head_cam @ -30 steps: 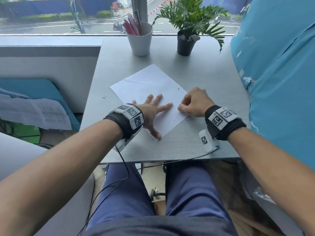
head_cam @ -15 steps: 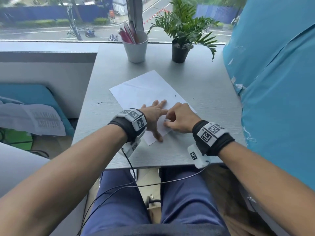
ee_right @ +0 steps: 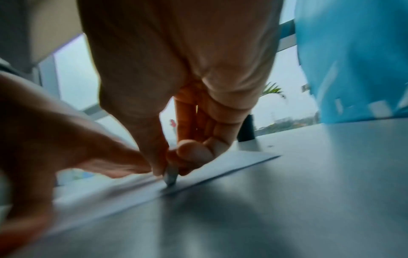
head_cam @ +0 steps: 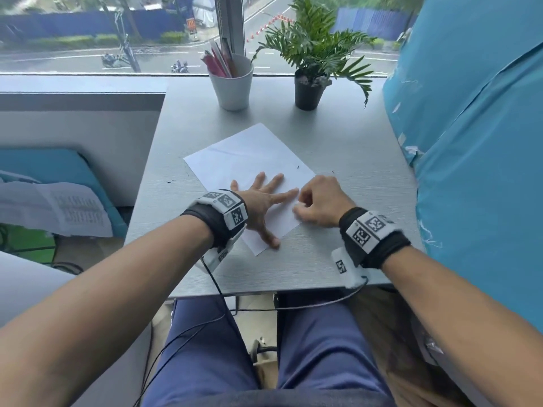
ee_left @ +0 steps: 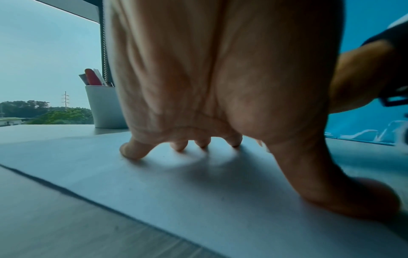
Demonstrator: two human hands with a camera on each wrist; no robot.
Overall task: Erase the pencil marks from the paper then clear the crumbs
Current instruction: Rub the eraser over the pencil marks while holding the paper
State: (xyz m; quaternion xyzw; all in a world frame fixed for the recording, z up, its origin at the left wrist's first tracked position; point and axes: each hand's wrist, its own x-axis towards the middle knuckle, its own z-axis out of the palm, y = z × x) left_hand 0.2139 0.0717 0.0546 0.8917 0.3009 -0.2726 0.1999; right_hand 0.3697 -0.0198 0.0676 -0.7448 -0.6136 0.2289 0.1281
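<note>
**Paper pinned at the near edge, eraser working its right border**

Paper (head_cam: pixel 249 160) lies skewed on my grey worktop (head_cam: pixel 352 160), one corner pointing toward the window and its nearest corner close to the worktop's front edge. To the right of the sheet I see a broad bare strip of worktop running up to the blue covered mass (head_cam: pixel 470 142) that walls off that side; to the left a narrower strip ends at the worktop's left edge. Behind the sheet, well apart from it, stand a white cup of pens (head_cam: pixel 232 83) and a potted plant (head_cam: pixel 311 71) by the window.

My left hand (head_cam: pixel 261 201) is spread wide and flat on the near half of the sheet, fingertips (ee_left: pixel 132 151) and thumb pressing it down, holding nothing. My right hand (head_cam: pixel 320 201) is curled just beside it, touching the left forefinger in the wrist view, and pinches a small grey eraser (ee_right: pixel 171 176) between thumb and fingers. Its tip meets the sheet right at the right-hand edge, where paper gives way to bare worktop.

A few dark crumbs (head_cam: pixel 298 166) lie on the sheet's right part and on the worktop near both long edges.
</note>
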